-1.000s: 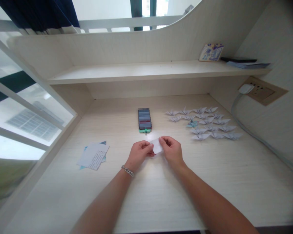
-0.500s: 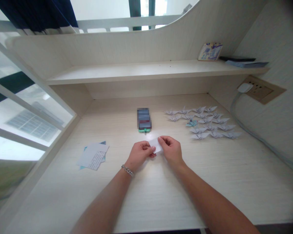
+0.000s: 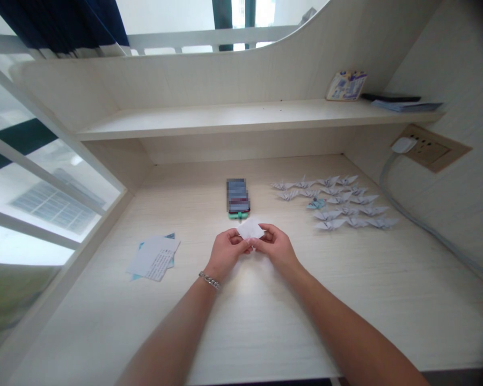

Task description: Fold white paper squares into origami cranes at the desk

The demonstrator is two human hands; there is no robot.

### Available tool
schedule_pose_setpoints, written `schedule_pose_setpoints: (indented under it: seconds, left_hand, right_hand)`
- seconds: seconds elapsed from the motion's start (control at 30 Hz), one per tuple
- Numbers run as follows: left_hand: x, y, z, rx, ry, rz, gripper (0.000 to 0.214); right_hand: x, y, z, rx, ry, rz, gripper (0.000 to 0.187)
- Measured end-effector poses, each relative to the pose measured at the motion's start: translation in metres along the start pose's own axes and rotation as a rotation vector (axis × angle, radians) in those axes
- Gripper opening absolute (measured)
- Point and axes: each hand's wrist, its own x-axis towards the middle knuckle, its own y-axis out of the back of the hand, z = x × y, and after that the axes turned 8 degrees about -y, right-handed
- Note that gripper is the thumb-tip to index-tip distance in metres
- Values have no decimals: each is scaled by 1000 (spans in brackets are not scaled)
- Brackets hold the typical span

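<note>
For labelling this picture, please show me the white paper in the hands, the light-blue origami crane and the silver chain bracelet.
White paper [image 3: 250,229]: head view, middle of its visible face.
Light-blue origami crane [image 3: 316,203]: head view, middle of its body.
Silver chain bracelet [image 3: 210,280]: head view, its visible links.

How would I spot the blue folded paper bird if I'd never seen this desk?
On the pale desk, look beyond and to the right of the right hand, where rows of paper birds sit. The blue bird is at the left end of the middle row; its colour stands out among whitish neighbours.
</note>
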Motion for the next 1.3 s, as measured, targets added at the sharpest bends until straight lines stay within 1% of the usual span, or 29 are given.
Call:
schedule_pose_setpoints:
  seconds: [0.07, 0.13, 0.23, 0.33, 0.57, 0.67, 0.73, 0.83, 0.93, 1.0, 1.07, 1.2, 1.3]
  left_hand:
    - [1, 0, 0, 2, -13, 11, 36]
    - [1, 0, -1, 17, -27, 6, 36]
    - [1, -1, -1, 27, -39, 3, 36]
    - [0, -2, -1, 36, -22, 15, 34]
    - [-1, -5, 1, 74, -16, 75, 26]
    - [-1, -7, 3, 101, -30, 92, 25]
    - [-1, -7, 3, 111, -45, 97, 26]
    - [-1, -5, 0, 93, -66, 80, 28]
    - [-1, -4, -3, 57, -65, 39, 31]
    - [-1, -3, -4, 56, -66, 17, 30]
    - [-1, -3, -3, 68, -75, 19, 28]
    - [0, -3, -2, 59, -67, 32, 29]
    - [0, -3, -4, 48, -60, 13, 28]
  right_hand:
    - [-1, -1, 0, -8, 22, -15, 40]
    - [-1, 0, 1, -25, 35, 15, 36]
    - [0, 1, 1, -21, 19, 80, 40]
    - [3, 4, 0, -6, 1, 108, 43]
    - [5, 12, -5, -33, 16, 187, 38]
    - [5, 11, -3, -50, 25, 166, 41]
    - [5, 8, -1, -48, 2, 107, 43]
    - [5, 6, 3, -65, 1, 43, 39]
    - [4, 4, 2, -94, 56, 73, 35]
    - [3, 3, 1, -98, 71, 97, 34]
    - [2, 2, 1, -78, 63, 90, 35]
    - [3, 1, 5, -55, 19, 34, 41]
    - [4, 0, 7, -127, 40, 77, 39]
